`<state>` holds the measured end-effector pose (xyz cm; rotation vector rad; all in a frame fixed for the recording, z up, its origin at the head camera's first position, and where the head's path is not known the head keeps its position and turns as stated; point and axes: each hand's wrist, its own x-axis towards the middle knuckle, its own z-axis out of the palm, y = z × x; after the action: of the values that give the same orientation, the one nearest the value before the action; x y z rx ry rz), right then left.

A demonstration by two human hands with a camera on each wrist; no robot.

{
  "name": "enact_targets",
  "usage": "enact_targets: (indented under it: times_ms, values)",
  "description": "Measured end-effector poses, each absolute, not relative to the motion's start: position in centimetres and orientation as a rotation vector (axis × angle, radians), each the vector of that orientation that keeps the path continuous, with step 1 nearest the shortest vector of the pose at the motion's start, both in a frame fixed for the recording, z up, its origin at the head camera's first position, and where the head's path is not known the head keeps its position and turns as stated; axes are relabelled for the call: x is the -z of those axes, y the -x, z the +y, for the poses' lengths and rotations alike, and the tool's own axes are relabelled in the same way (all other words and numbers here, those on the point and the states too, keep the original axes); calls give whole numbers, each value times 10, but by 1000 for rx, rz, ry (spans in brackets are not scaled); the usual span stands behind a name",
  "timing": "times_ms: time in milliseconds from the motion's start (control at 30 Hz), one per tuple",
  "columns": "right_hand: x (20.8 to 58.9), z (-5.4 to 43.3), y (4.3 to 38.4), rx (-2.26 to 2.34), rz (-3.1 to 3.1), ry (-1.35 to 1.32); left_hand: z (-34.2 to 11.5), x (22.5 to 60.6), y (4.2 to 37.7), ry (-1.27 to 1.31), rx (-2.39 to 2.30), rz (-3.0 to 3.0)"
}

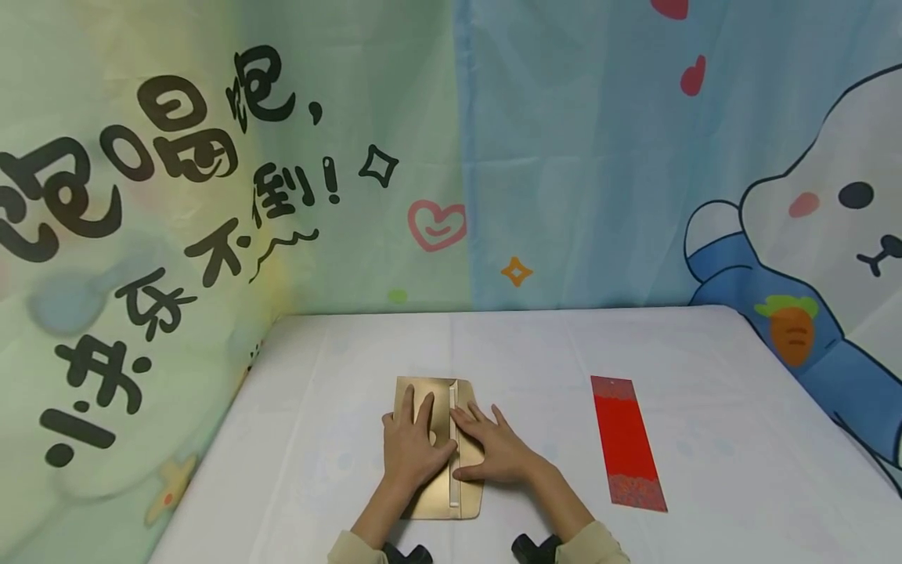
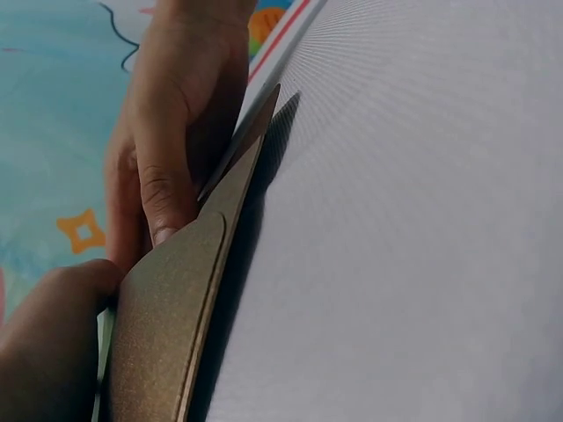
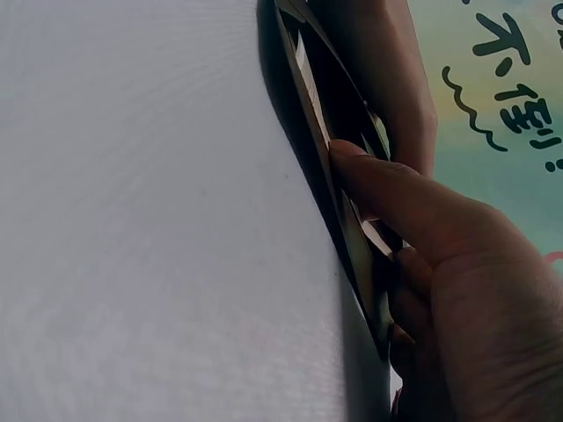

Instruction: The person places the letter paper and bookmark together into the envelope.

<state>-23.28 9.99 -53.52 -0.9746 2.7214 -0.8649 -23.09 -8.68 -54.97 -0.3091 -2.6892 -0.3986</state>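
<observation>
A golden-brown paper envelope (image 1: 428,501) lies on the white table, its flap on the right and a pale strip (image 1: 454,489) running along the fold. My left hand (image 1: 416,450) rests on the envelope's body with fingers spread and thumb reaching to the strip. From the right, my right hand (image 1: 500,454) touches the flap, fingertips near the strip and thumb lower down. Up close in the right wrist view, the right thumb (image 3: 396,185) is against the raised edge of the envelope (image 3: 361,264). In the left wrist view the flap (image 2: 176,299) stands off the table.
To the right lies a flat red paper strip (image 1: 627,439) with patterned ends. The white tablecloth (image 1: 338,368) surrounds both items. Printed curtains (image 1: 564,196) hang behind and at the left. Black devices (image 1: 535,548) sit at both wrists.
</observation>
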Motion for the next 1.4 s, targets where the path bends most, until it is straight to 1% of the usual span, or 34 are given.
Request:
enact_targets:
  times_ms: [367, 833, 1400]
  values:
    - [537, 102, 229, 856, 2749, 1008, -88, 553, 230, 311, 411, -2657]
    - [540, 95, 227, 827, 2848, 919, -88, 552, 232, 323, 385, -2694]
    - [538, 97, 227, 828, 2820, 937, -86, 553, 230, 327, 399, -2622]
